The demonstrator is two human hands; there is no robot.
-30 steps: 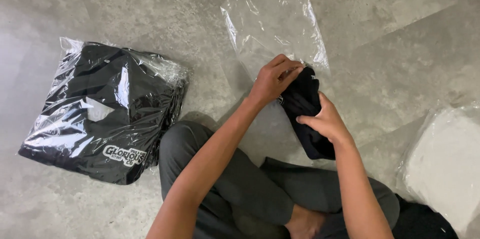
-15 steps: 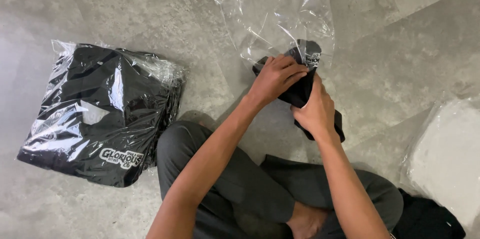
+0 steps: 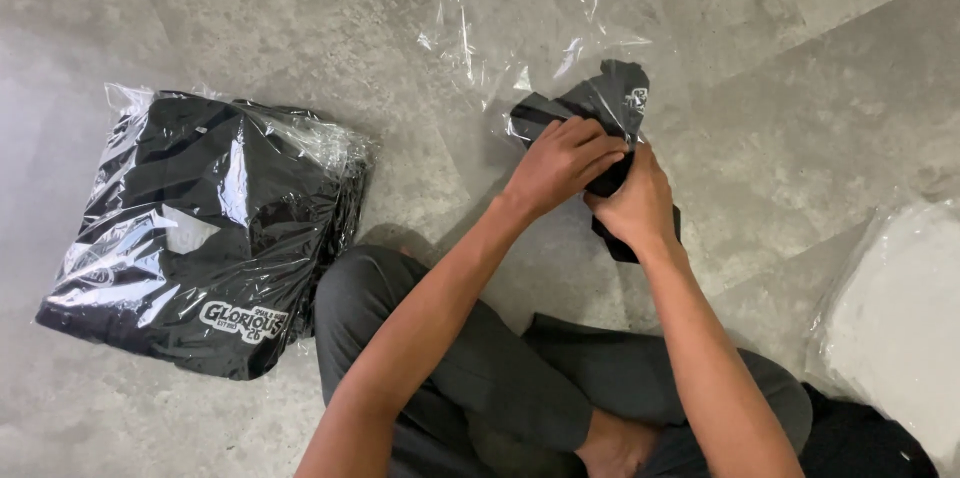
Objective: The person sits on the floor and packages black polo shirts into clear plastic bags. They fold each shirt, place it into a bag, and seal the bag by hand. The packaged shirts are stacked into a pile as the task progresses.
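I sit cross-legged on a grey concrete floor. A folded black garment (image 3: 607, 103) with a small white print is partly inside a clear plastic bag (image 3: 545, 23) lying on the floor ahead of me. My left hand (image 3: 562, 163) grips the bag's mouth and the garment's near left side. My right hand (image 3: 635, 200) clasps the garment's near end, which still sticks out of the bag (image 3: 640, 238). The two hands touch each other.
A stack of bagged black garments (image 3: 205, 228) with a white printed logo lies on the floor at my left. A clear bag of white material (image 3: 895, 313) sits at the right edge, with dark cloth (image 3: 860, 448) beside it. My grey-trousered legs (image 3: 480, 368) fill the bottom centre.
The black garment has slid farther up into the clear bag. Both hands moved forward and closer together, and the bag has bunched up around the garment.
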